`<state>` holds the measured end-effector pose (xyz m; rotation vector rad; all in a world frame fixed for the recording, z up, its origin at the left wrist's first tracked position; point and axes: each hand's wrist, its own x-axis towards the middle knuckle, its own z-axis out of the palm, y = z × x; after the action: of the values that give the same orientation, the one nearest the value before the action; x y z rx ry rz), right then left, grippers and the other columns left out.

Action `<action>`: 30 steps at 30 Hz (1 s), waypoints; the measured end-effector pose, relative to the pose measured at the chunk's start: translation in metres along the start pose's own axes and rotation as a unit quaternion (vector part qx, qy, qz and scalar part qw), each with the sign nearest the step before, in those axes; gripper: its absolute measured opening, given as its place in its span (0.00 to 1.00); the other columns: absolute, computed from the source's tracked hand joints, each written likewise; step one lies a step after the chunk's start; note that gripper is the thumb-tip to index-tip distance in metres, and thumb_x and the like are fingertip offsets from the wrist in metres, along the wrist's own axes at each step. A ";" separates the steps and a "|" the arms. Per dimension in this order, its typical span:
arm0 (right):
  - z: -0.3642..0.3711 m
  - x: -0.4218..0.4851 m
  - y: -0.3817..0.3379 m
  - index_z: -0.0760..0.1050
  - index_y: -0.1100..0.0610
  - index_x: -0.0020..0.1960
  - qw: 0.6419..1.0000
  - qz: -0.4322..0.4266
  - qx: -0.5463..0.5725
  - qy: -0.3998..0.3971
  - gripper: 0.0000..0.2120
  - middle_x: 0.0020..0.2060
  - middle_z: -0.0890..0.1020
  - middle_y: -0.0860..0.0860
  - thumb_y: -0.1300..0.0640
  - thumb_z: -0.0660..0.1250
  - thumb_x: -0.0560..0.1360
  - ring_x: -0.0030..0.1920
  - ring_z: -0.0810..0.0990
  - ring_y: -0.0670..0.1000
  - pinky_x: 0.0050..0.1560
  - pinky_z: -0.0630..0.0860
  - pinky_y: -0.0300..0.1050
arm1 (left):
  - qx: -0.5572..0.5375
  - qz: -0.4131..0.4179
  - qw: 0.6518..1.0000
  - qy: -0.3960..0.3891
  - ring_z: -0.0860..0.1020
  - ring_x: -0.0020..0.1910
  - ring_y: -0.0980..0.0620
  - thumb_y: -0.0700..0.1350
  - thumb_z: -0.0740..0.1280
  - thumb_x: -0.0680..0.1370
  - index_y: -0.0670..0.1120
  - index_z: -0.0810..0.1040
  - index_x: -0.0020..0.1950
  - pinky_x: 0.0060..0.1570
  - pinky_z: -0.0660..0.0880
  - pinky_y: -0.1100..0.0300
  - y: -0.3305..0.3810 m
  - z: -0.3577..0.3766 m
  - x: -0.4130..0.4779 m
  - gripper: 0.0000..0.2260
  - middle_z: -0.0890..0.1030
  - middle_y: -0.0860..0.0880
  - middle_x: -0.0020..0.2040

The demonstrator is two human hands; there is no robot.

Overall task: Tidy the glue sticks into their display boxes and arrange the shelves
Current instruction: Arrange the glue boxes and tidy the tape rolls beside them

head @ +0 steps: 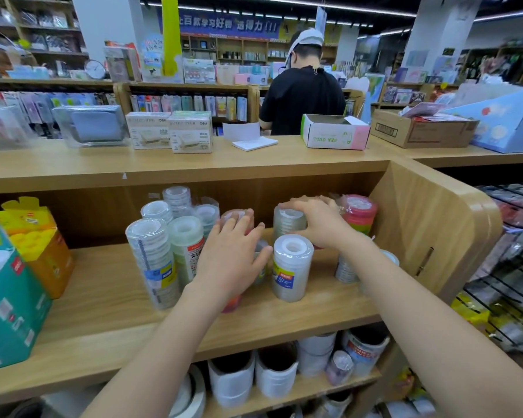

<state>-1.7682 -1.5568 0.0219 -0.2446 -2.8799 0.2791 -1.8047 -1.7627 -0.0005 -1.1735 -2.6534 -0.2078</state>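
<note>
A wooden shelf (109, 285) is seen. At its left end a teal box (10, 297) and a yellow display box (53, 267) are stood side by side, well apart from both hands. Yellow round tops (32, 236) are shown in the latter, though whether they are glue sticks cannot be told. Wrapped tape stacks (154, 251) are grouped mid-shelf. The top of one clear stack (287, 226) is gripped by the right hand (320, 227), fingers curled over it. The left hand (233, 257) is held flat, fingers straight and spread, over a pink stack (230, 215)
</note>
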 end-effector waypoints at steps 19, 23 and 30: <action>0.024 0.017 0.011 0.72 0.49 0.68 0.994 0.053 0.006 0.093 0.29 0.64 0.75 0.52 0.43 0.74 0.70 0.65 0.69 0.55 0.62 0.65 0.51 | -0.024 -0.008 1.000 0.011 0.53 0.79 0.48 0.60 0.51 0.82 0.53 0.59 0.79 0.76 0.55 0.49 0.001 -0.001 -0.001 0.26 0.54 0.50 0.81; 0.014 0.008 0.010 0.73 0.52 0.69 0.990 0.031 0.103 0.091 0.24 0.69 0.72 0.53 0.44 0.67 0.76 0.70 0.67 0.54 0.69 0.63 0.52 | -0.040 0.011 0.997 0.065 0.65 0.74 0.47 0.58 0.53 0.81 0.48 0.71 0.73 0.70 0.64 0.50 0.000 0.000 0.000 0.25 0.67 0.46 0.75; -0.008 -0.031 -0.023 0.75 0.53 0.67 0.964 -0.066 0.258 0.013 0.18 0.60 0.79 0.48 0.49 0.63 0.80 0.59 0.76 0.41 0.58 0.70 0.34 | -0.072 0.031 0.980 0.184 0.76 0.60 0.48 0.53 0.56 0.79 0.46 0.81 0.56 0.56 0.71 0.53 0.000 -0.002 -0.015 0.18 0.79 0.49 0.59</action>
<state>-1.7403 -1.5836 0.0272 0.0391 -2.6606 0.9650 -1.7948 -1.7743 -0.0031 -1.1296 -2.3069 -0.5563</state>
